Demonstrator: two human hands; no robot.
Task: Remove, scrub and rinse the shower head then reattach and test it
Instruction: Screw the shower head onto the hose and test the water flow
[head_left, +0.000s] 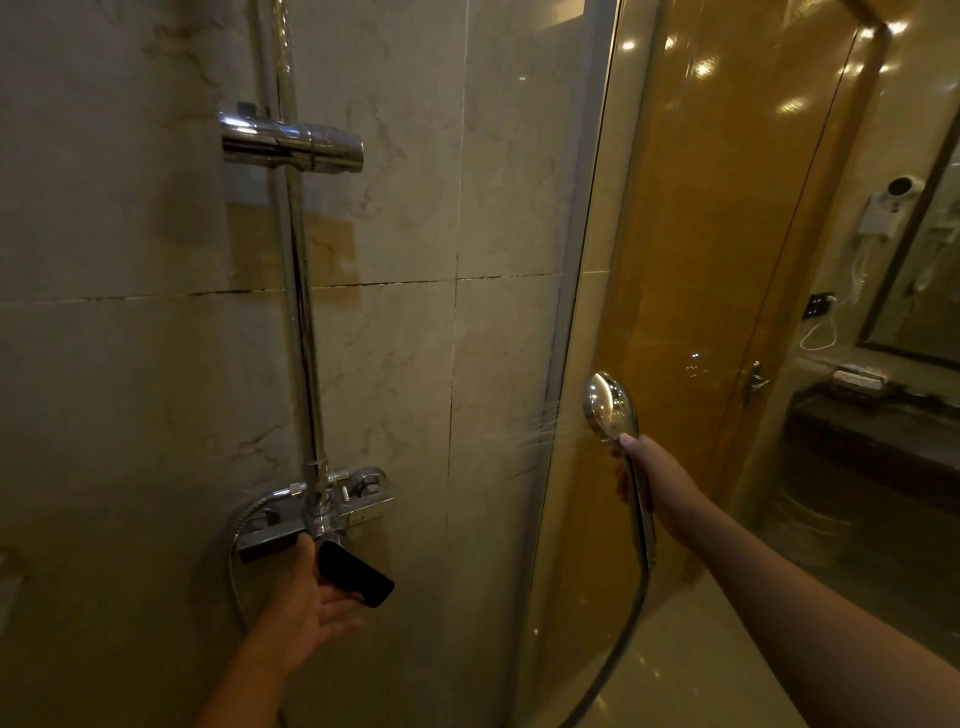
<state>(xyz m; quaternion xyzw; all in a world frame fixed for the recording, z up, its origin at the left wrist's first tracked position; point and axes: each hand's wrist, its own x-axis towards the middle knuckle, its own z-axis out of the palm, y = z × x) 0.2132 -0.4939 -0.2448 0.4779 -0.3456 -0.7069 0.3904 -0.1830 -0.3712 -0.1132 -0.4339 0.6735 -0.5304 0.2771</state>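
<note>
While water sprays out of the shower head (609, 406), the right hand (655, 480) holds it up by its handle. The right grip is closed tight around the handle, with the thumb pointing up near the round part. The spray goes to the left, toward the tile wall (130, 312). The shower head is shiny and silver. It is off its holder (291, 141), which sits high up on the silver pole (300, 312). A hose (621, 639) hangs down from the bottom of the handle and curves away toward the bottom of the picture.

The left hand (306, 608) is low down, at the tap (317, 512) on the wall. Its grip is mostly open, palm up, with the thumb touching the flat silver part of the tap. A black phone (354, 574) rests on the fingers of this hand, just under the tap. It looks tilted, with one end close to the tap.

To the right of the wall is a curved glass door (587, 260). Behind the glass is a shiny brown door (727, 234) with a gold handle. Far off on the right, a white hair dryer (885, 208) hangs on the wall beside a mirror (930, 291), above a dark counter (872, 436). The room is dim.
</note>
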